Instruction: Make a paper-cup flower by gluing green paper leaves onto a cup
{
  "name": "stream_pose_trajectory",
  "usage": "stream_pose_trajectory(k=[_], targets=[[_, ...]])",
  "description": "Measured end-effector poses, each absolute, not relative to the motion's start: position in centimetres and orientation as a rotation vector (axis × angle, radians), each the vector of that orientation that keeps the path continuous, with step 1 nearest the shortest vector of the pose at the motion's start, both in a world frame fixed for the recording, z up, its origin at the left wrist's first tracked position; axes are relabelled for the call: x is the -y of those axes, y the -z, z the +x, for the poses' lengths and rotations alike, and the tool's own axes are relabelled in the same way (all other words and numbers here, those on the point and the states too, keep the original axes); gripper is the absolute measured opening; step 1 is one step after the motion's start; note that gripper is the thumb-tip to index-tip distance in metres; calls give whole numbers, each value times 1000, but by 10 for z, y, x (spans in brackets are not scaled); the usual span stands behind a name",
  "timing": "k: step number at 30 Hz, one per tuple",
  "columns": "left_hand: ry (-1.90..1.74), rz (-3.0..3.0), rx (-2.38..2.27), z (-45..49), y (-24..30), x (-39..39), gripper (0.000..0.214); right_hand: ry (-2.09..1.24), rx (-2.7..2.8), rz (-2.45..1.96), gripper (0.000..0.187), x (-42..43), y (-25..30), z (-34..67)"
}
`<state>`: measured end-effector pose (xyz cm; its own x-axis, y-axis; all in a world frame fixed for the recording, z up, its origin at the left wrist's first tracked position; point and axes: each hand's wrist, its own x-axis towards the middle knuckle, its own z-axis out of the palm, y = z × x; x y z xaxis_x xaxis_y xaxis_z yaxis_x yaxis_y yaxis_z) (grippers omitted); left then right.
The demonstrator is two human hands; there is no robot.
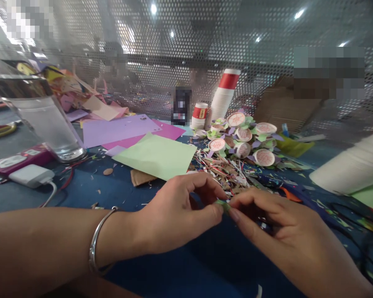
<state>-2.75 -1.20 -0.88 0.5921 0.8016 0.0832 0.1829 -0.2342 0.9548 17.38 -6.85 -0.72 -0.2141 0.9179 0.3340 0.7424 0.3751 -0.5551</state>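
Both my hands meet low over the blue table, pinching one small piece of green paper [223,203] between them. My left hand [180,211], with a silver bangle at the wrist, grips its left side between thumb and forefinger. From the right, my right hand [279,227] holds the other side with thumb and fingertips. The fingers cover most of the piece, so its shape is hard to make out. Just behind the hands lie a light green paper sheet [158,155] and a heap of paper scraps [226,171].
Paper cup pieces trimmed with green and purple paper [244,134] are piled behind the scraps, near a tall cup stack [224,93]. Another cup stack [351,165] lies at right. A glass of water [46,124] and a white charger [32,176] stand left. A perforated metal panel [149,62] closes the back.
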Motion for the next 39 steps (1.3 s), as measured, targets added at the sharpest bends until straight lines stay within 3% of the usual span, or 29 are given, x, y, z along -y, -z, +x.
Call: stream_pose_trajectory(k=[10, 14, 20, 39], targets=[[-742, 1998, -755, -29, 10, 13, 10, -256, 2084, -1350, 19, 69, 7, 169], [-672, 1717, -767, -27, 14, 11, 4, -254, 2085, -1338, 17, 70, 9, 171], [-634, 1124, -658, -19, 17, 7, 17, -298, 2044, -1337, 15, 70, 12, 172], [-566, 1018, -705, -22, 15, 6, 21, -172, 2024, -1321, 17, 71, 8, 168]])
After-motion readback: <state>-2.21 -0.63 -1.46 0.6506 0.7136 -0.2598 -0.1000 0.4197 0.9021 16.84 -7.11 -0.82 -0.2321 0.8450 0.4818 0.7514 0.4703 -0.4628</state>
